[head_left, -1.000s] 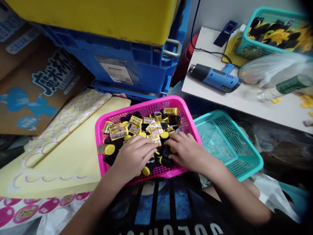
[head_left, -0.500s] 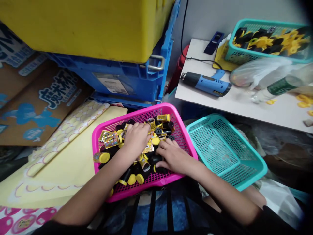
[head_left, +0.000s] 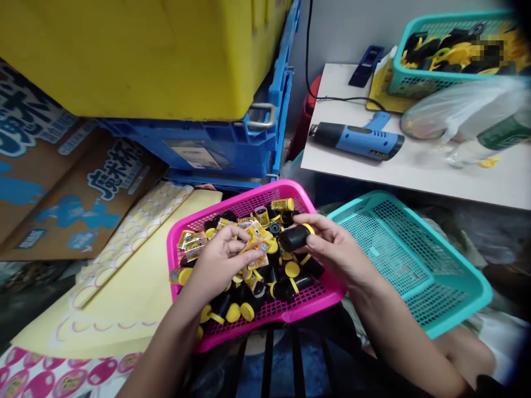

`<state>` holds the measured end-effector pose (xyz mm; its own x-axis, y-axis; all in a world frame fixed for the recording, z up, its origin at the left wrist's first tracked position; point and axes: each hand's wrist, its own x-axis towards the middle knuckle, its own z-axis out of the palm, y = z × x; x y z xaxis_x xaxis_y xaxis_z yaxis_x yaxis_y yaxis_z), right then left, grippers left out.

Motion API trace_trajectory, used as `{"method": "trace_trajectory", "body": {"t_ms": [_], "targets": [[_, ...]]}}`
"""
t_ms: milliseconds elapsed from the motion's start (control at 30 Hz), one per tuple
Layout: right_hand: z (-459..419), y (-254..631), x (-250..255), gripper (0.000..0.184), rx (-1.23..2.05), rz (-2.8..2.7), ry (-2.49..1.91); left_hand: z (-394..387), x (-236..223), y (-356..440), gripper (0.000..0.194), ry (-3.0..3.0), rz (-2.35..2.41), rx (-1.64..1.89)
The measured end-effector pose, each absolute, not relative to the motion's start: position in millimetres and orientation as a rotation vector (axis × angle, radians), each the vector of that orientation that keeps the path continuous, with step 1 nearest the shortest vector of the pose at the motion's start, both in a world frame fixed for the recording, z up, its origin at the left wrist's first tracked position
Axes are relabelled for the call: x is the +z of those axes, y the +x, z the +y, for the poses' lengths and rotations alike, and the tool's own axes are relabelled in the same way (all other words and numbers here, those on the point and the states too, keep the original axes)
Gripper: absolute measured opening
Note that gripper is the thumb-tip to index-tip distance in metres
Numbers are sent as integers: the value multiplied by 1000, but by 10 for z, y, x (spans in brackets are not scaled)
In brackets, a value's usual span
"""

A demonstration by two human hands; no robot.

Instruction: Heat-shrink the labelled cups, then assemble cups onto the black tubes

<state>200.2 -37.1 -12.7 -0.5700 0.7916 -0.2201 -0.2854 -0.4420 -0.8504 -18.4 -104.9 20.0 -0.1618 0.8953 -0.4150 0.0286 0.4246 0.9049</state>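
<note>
My right hand holds a black cylinder with a yellow cap in its fingertips, just above the basket's right side. My left hand pinches a gold printed foil label between its fingers. The two hands are close together over a pink plastic mesh basket. The basket holds a loose heap of similar black cylinders, yellow caps and foil labels. My hands hide part of the heap.
A teal mesh basket lies tilted to the right. Yellow paper sheets are on the left. A blue heat gun lies on a white board, below a teal basket of black and yellow pieces. Blue and yellow crates stand ahead.
Both hands have risen from the heap. My right hand now holds a black cylinder up, and my left hand pinches a foil label. The view has shifted slightly.
</note>
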Motion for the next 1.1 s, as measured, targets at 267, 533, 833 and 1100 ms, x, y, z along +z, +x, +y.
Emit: {"method": "trace_trajectory", "body": {"t_ms": [267,533,833,1100], "targets": [[-289,1775,-79,40,2059,-1129,-767,-1147,214,-125,49,782,1530,1133],[-359,1661,-44,28,1896,-1283,-937,-1207,91,-142,25,914,1542,1109],[-465,1451,-16,37,1612,-1759,-1041,-1219,30,-171,20,883,1583,1148],[-371,1644,3,32,2296,-729,-881,-1235,34,-267,12,894,1662,1218]]}}
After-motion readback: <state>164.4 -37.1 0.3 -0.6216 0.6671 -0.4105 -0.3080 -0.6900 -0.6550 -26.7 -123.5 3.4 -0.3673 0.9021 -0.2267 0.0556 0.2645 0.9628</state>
